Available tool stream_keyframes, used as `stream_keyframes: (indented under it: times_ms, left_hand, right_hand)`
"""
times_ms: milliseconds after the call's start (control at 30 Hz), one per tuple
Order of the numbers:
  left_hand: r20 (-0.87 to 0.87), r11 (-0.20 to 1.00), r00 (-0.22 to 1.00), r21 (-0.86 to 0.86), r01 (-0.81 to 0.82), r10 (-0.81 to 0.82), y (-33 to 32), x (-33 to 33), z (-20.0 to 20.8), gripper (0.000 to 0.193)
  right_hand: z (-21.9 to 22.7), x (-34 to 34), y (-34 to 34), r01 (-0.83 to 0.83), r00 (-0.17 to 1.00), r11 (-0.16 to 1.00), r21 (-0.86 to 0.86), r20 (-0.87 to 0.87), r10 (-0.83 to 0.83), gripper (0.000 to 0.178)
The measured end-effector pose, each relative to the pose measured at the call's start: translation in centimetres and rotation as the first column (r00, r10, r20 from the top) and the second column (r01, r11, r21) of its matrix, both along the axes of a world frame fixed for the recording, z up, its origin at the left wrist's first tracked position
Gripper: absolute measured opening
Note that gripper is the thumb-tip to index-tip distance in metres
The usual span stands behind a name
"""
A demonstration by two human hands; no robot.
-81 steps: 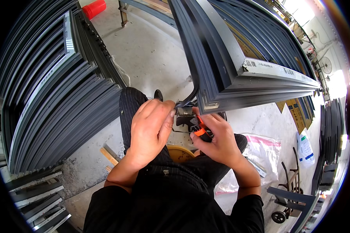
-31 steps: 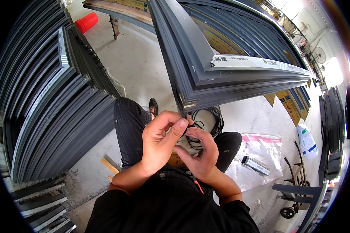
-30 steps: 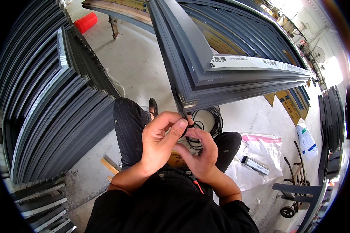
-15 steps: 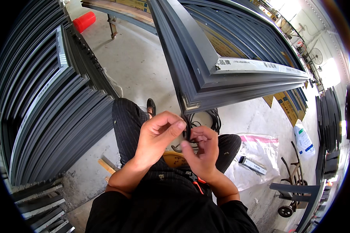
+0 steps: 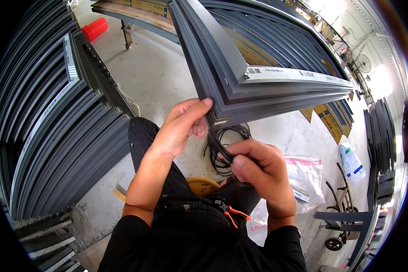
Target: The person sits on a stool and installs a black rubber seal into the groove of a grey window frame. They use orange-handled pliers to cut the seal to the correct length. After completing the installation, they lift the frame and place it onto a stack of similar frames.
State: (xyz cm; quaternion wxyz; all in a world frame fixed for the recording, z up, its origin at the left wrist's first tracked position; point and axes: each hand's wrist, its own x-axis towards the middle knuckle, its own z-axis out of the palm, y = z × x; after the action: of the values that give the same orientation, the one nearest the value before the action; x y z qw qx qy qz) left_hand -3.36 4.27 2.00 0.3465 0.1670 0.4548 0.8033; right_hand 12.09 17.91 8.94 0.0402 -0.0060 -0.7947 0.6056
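Note:
A dark grey metal frame (image 5: 254, 102) juts toward me, its corner just above my hands. My left hand (image 5: 181, 127) is at the left of that corner, thumb pressed along the frame's edge and the other fingers curled in below. From under the corner a black rubber strip (image 5: 218, 144) runs down to my right hand (image 5: 263, 170), which pinches it between thumb and fingers. Behind the strip, a loose coil of black strip (image 5: 229, 131) lies on the floor. What sits under my left thumb, apart from the frame edge, is hidden.
Orange-handled pliers (image 5: 235, 213) rest at my lap, near a yellow-brown round seat (image 5: 201, 185). Stacked dark frames (image 5: 68, 145) stand at left. To the right are a white plastic bag (image 5: 310, 174) and a hand truck (image 5: 344, 204). A red bucket (image 5: 95, 29) lies far left.
My left hand has risen from the strip to the frame's edge. My right hand has moved right and nearer, drawing the strip out at a slant from the corner.

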Motion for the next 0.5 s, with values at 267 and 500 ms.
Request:
stream_keyframes:
  times_ms: [267, 500]
  left_hand:
    - [-0.013, 0.998, 0.998, -0.023, -0.062, 0.062, 0.9, 0.4, -0.5, 0.027]
    - [-0.038, 0.995, 0.998, -0.075, -0.059, 0.056, 0.4, 0.4, 0.1, 0.029]
  right_hand:
    - [-3.5, 1.4, 0.2, 0.044, 0.992, 0.906, -0.421, 0.126, 0.011, 0.022]
    - [-4.0, 1.6, 0.4, 0.036, 0.998, 0.953, -0.301, 0.066, -0.016, 0.021]
